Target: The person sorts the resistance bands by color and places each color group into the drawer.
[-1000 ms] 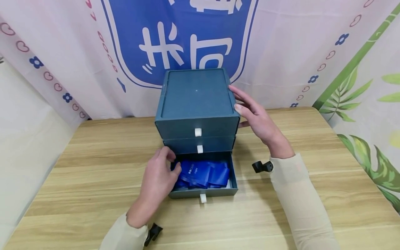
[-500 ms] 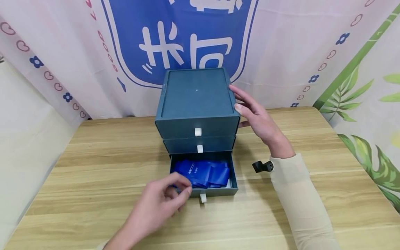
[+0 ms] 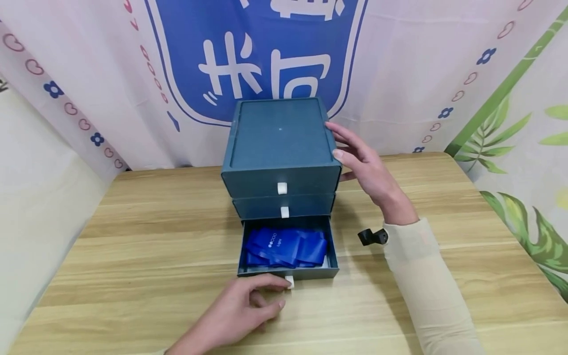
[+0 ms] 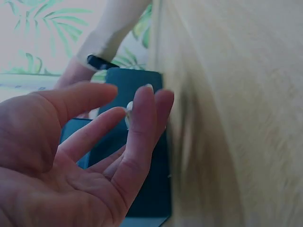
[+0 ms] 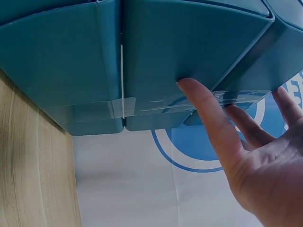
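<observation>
A dark teal three-drawer box (image 3: 280, 140) stands on the table, its bottom drawer (image 3: 317, 273) pulled out. Several flat blue packets (image 3: 284, 246) lie inside that drawer, the top one marked "Light". My left hand (image 3: 241, 310) is in front of the drawer, its index fingertip at the white pull tab (image 3: 290, 282). The left wrist view shows the thumb apart from the loosely bent fingers, with nothing gripped between them. At the box's right side, my right hand (image 3: 370, 170) rests with extended fingers; the thumb (image 5: 203, 101) touches the side wall in the right wrist view.
The wooden table (image 3: 146, 246) extends on both sides of the box. Behind it hangs a pale curtain (image 3: 395, 74) with a blue emblem. A black clip (image 3: 372, 236) sits at the right sleeve's cuff.
My left hand has come away from the drawer's left edge, down and to the right, to its pull tab. The packets now lie uncovered. The right hand has stayed put.
</observation>
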The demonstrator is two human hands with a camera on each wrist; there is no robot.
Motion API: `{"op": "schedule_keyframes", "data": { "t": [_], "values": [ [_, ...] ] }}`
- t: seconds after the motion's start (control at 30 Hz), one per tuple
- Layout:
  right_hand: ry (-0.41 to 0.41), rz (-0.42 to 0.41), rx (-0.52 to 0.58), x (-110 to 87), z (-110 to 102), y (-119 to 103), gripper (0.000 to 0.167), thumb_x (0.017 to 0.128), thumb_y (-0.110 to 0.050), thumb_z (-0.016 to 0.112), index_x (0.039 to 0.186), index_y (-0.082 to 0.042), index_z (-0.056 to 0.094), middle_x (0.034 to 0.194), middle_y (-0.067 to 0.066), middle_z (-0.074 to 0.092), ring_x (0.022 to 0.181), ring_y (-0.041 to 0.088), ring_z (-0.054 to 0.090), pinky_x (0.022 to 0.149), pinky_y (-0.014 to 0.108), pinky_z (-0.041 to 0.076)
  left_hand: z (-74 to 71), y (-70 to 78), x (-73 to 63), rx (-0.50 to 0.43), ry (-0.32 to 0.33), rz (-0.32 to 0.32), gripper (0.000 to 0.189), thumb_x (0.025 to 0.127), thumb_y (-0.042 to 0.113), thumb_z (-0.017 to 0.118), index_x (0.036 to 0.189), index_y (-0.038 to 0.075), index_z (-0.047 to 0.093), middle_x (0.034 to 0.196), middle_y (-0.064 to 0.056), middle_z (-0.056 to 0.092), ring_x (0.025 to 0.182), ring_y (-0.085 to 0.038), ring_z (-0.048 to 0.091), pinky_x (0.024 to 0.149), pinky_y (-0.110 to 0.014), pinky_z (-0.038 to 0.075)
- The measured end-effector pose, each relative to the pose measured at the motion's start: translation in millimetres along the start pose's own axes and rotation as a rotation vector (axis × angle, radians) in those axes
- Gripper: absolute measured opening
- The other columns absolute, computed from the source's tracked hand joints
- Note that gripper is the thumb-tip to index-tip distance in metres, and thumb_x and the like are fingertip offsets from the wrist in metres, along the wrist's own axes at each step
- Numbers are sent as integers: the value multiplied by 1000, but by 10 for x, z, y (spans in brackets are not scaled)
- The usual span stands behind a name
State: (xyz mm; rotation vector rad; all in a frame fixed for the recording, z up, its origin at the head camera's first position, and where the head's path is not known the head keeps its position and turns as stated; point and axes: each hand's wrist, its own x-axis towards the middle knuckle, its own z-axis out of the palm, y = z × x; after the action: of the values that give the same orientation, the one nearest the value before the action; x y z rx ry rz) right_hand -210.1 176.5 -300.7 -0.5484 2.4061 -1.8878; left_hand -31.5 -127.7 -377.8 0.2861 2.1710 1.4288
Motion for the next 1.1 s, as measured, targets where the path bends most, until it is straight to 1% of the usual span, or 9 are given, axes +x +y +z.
{"op": "schedule_keyframes", "data": {
  "t": [0.07,0.17,0.23,0.37,0.5,0.67,0.83,0.97,1.1],
  "values": [
    [0,-2,1,1,2,3,55,111,-38,52,164,-43,41,173,-1,39,147,31,50,92,49,59,26,-15,42,-28,10,-2,27,99,16,78,127,20,79,121,-8,76,72,-19,72,60,-31,62],
    [7,0,-1,-4,-5,5,54,111,-39,52,164,-44,42,173,-1,39,147,31,50,92,49,59,44,-23,100,-109,32,-31,25,100,13,76,125,15,79,116,-9,78,81,-20,76,66,-32,65],
    [13,2,-5,-11,-13,7,54,111,-40,52,164,-46,42,173,-1,39,147,31,50,92,49,59,49,-19,140,-157,58,-39,24,100,11,76,124,10,79,113,-10,79,86,-20,78,69,-32,67],
    [16,0,-9,-23,-26,8,54,111,-40,51,164,-47,41,173,0,38,148,32,49,92,49,59,42,13,248,-208,122,-18,25,100,10,76,125,3,77,108,-15,80,87,-22,79,70,-33,67],
    [19,-2,-3,-26,-25,9,53,111,-40,52,163,-47,42,173,0,39,147,31,50,91,48,59,17,71,417,-226,179,19,27,101,10,75,127,1,76,113,-18,79,87,-24,79,70,-33,67],
    [15,-3,6,-21,-31,11,54,111,-39,52,163,-45,42,172,-1,40,147,29,51,90,49,60,-32,130,629,-217,250,43,27,102,5,71,128,1,73,117,-21,76,91,-27,80,72,-34,67],
    [13,-4,12,-21,-14,11,54,111,-37,52,164,-43,42,171,-2,42,146,28,51,90,48,59,-99,129,772,-216,285,46,27,102,2,70,128,0,73,120,-23,74,94,-27,79,73,-34,66],
    [10,-11,32,-18,48,28,54,112,-37,50,165,-44,40,172,-2,41,147,28,50,92,49,58,-169,108,841,-182,316,54,26,101,-1,70,126,1,75,118,-22,75,94,-26,78,74,-31,64],
    [9,-16,62,-42,140,90,54,113,-39,46,166,-46,37,173,-4,40,149,26,50,98,58,56,-258,77,860,-122,322,39,24,102,1,69,125,3,77,119,-19,76,99,-26,76,78,-33,63]
  ]
}}
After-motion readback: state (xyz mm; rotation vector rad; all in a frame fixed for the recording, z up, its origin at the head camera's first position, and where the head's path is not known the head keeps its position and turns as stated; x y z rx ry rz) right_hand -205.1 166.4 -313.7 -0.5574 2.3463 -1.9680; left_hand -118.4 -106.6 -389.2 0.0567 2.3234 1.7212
